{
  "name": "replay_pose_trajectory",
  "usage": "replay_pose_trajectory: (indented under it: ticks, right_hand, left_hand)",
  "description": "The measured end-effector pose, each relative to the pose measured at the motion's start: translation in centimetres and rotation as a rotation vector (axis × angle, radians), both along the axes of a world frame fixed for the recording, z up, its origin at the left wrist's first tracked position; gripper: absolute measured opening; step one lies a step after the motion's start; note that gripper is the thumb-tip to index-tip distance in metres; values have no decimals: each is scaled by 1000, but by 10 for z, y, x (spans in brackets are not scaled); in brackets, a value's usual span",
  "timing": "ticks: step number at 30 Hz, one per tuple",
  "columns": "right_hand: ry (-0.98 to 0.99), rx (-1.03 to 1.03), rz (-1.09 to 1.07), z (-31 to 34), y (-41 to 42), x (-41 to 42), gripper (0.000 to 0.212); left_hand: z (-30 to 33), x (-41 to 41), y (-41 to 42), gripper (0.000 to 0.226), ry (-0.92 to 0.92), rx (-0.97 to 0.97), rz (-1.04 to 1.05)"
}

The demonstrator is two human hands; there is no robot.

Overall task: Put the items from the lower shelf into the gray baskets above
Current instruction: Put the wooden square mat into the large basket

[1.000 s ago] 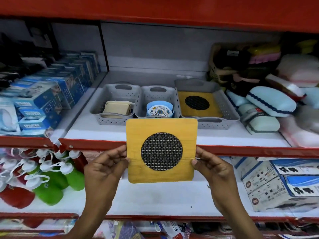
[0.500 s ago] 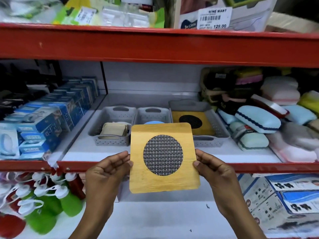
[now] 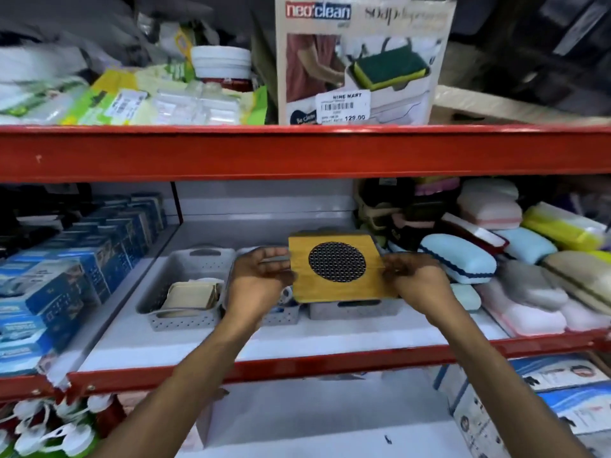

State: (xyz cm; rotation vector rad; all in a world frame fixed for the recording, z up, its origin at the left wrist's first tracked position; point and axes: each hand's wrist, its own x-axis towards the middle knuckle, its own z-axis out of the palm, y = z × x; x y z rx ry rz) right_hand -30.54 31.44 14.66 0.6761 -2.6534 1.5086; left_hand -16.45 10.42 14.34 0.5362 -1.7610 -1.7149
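A square wooden coaster [image 3: 337, 269] with a round black mesh centre is held by both hands over the right gray basket [image 3: 355, 309] on the middle shelf. My left hand [image 3: 256, 282] grips its left edge and my right hand [image 3: 416, 282] grips its right edge. The coaster hides most of that basket's inside. The middle gray basket [image 3: 281, 315] is largely covered by my left hand. The left gray basket [image 3: 185, 285] holds beige flat items [image 3: 191, 295].
Blue boxes [image 3: 66, 276] fill the shelf to the left. Pastel cases and sponges [image 3: 496, 259] are piled at the right. A red shelf beam [image 3: 297, 153] runs above, another red shelf edge [image 3: 297, 361] below. Green and red bottles [image 3: 49, 431] sit lower left, boxes [image 3: 545, 408] lower right.
Both hands have carried the coaster up and forward from in front of the shelf edge to above the right basket. The camera has tilted upward.
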Motion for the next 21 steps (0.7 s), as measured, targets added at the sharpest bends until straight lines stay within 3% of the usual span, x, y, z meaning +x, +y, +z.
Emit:
replay_pose_trajectory:
  ticks: [3, 14, 21]
  right_hand:
    - [1, 162, -6, 13, -8, -28, 29]
    - [151, 391, 94, 7, -26, -58, 17]
    - [218, 554, 141, 0, -34, -57, 23]
  left_hand:
    - [7, -37, -5, 35, -39, 30, -37]
    - [-11, -82, -19, 43, -282, -350, -18]
    - [-10, -97, -14, 31, -441, -697, -177]
